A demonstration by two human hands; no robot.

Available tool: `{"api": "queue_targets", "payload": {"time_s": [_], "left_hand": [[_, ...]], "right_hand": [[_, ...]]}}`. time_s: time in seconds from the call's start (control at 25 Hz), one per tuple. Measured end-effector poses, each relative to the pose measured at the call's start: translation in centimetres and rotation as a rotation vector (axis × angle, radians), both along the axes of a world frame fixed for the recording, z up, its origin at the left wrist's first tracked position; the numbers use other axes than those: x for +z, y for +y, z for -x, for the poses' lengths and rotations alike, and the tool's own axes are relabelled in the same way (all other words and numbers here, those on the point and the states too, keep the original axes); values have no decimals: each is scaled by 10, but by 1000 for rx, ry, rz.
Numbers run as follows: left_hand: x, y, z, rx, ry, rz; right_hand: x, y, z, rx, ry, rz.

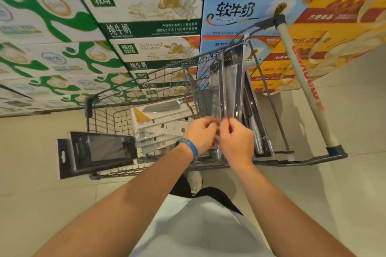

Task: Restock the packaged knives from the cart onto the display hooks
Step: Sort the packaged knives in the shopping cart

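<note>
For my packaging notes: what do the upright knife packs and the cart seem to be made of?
Knife packs: probably clear glossy plastic; the blade shows through, with glare. Cart: likely dark-coated metal wire, seen as a thin rigid grid.

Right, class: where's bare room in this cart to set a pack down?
Free: wire patch at the front end, bordered by white knife packs and black pack. Crowded: by the handle, where left hand and right hand pinch upright clear packs.
</note>
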State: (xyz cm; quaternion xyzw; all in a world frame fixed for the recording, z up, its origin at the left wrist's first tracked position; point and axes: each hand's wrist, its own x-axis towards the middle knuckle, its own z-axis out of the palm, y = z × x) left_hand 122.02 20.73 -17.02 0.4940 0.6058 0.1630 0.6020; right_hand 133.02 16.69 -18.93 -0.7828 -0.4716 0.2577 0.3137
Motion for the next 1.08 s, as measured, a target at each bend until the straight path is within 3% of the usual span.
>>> {"api": "queue_targets", "payload": {"time_s": [0.12, 0.2, 0.36, 0.48, 0.6, 0.68, 0.96, 1.08], "left_hand": [[-8, -22, 65, 115, 13, -30], [-23, -33, 110, 132, 187, -59], [-72, -44, 186, -88, 638, 56], [-109, -55, 229, -289, 804, 158], [-144, -67, 250, -338, 778, 73], [-163, -66, 251, -441, 715, 54], [-192, -55, 260, -444, 621, -26], [-197, -56, 260, -423, 647, -60]], "right_hand": [[9, -28, 35, 207, 172, -24], [8, -39, 62, 372, 224, 49], [-10, -38, 107, 646, 134, 304], [-40, -25, 129, 712, -12, 534], [-79, -2, 149, 747, -171, 757], [-113, 12, 166, 806, -165, 823], [-239, 43, 206, 1133, -419, 919], [-279, 56, 208, 1102, -540, 934]]}}
